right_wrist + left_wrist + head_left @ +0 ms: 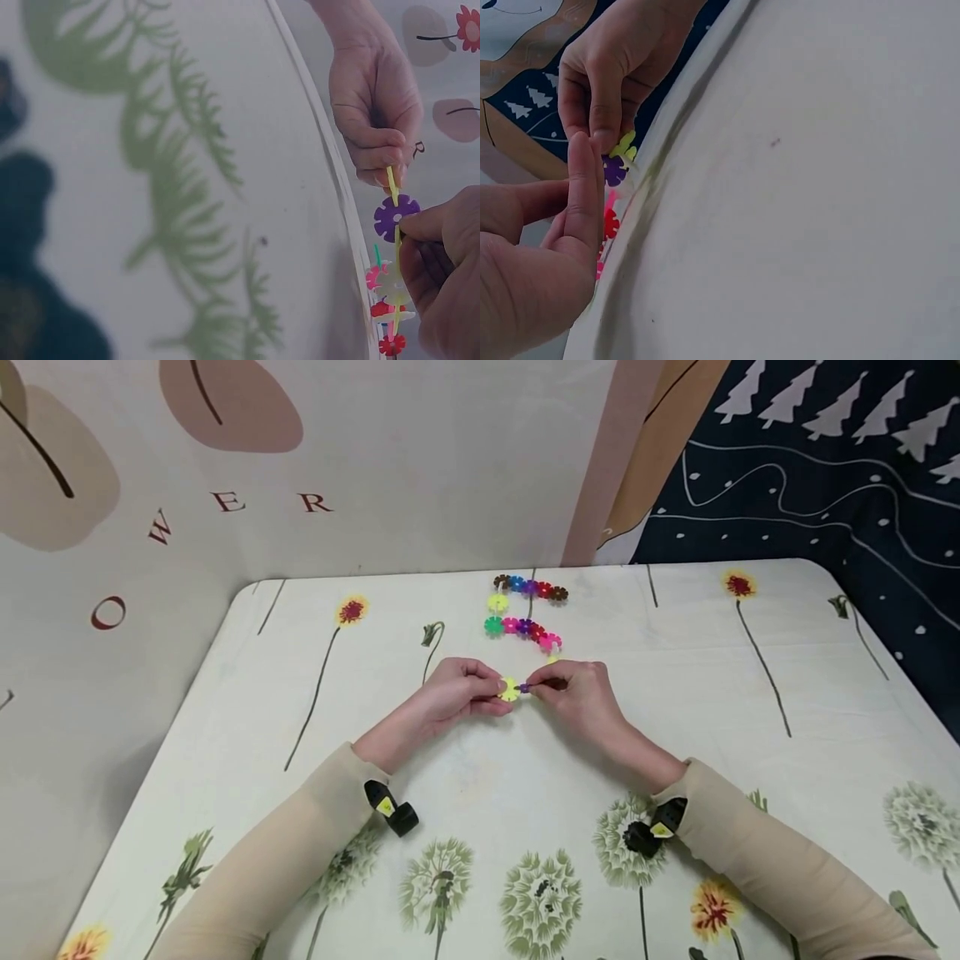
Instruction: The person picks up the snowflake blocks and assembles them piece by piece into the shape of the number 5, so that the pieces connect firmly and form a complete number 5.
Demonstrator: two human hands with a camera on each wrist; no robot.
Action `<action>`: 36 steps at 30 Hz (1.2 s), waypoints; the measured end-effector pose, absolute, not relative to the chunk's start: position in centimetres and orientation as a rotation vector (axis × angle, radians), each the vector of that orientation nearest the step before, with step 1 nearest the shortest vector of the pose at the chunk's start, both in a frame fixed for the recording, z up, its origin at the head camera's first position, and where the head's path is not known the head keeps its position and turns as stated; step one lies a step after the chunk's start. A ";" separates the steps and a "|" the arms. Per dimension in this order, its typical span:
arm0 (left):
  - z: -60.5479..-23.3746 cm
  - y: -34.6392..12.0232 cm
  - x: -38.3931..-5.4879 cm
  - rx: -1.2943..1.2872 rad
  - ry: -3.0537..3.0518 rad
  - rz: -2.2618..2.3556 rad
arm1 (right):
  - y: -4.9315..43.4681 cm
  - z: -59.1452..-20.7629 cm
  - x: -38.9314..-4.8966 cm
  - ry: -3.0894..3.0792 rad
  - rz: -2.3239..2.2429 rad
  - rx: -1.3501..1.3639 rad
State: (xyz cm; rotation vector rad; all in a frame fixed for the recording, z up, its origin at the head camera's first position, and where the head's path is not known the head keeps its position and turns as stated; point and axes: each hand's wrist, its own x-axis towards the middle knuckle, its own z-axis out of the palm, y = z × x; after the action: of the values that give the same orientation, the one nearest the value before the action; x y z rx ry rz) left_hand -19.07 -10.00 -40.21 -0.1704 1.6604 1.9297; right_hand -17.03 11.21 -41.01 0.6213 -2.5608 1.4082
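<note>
In the head view my left hand [467, 689] pinches a yellow notched plastic disc [509, 690] between thumb and fingers. To its right, my right hand [581, 693] pinches a purple notched disc [391, 219], seen edge-on from the head. Yellow and purple overlap at the notches, set crosswise to each other. Beyond the hands lies a winding chain of linked discs [526, 627] in brown, blue, purple, red, yellow, green and pink. Its near end, a yellow disc [553, 658], is partly hidden behind my right fingers.
The tablecloth [465, 785] is white with printed flowers and dandelions. A pale wall hanging [435, 468] rises behind the table's far edge, with a dark tree-print cloth [787, 485] at the right. Small black cameras [392, 808] sit on both wrists.
</note>
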 end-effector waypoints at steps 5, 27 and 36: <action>-40.5 -10.4 -19.1 -0.099 1.700 1.880 | 11.5 -41.1 -17.0 -2.623 1.423 0.596; -38.8 -12.7 -26.3 -0.246 2.014 1.911 | 15.4 -40.3 -17.4 -2.725 1.457 0.372; -39.9 -10.5 -31.1 -0.219 2.323 1.840 | 16.0 -40.3 -18.8 -2.870 1.598 0.096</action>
State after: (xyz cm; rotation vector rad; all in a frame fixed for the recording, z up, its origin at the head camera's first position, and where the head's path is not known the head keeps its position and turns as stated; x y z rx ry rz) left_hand -31.13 -10.46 -39.86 -0.2188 2.3229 1.8401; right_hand -18.81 16.05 -40.31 0.0962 -2.8699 1.5979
